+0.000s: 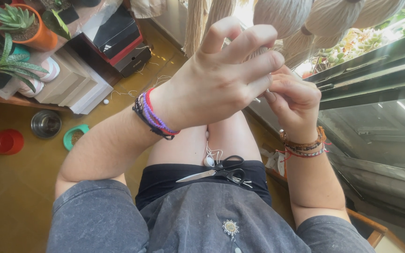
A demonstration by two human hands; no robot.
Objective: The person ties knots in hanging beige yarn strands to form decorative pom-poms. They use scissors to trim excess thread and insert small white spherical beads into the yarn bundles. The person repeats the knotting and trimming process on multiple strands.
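My left hand (226,75) is raised in front of me, fingers curled around a beige cord bundle (258,51) that hangs from above. Just behind it, my right hand (294,100) pinches a thin strand of the same cord between thumb and fingertips. Both wrists carry braided bracelets. More beige yarn tassels (282,16) hang overhead. On my lap lie black-handled scissors (221,172) with blades pointing left, next to a white bead (209,161) on a string.
Potted succulents (17,23) stand on a low shelf at upper left. On the yellow floor sit a red bowl (7,141), a steel bowl (46,123) and a green bowl (74,136). A black box (118,33) lies behind. A glass window (376,122) runs along the right.
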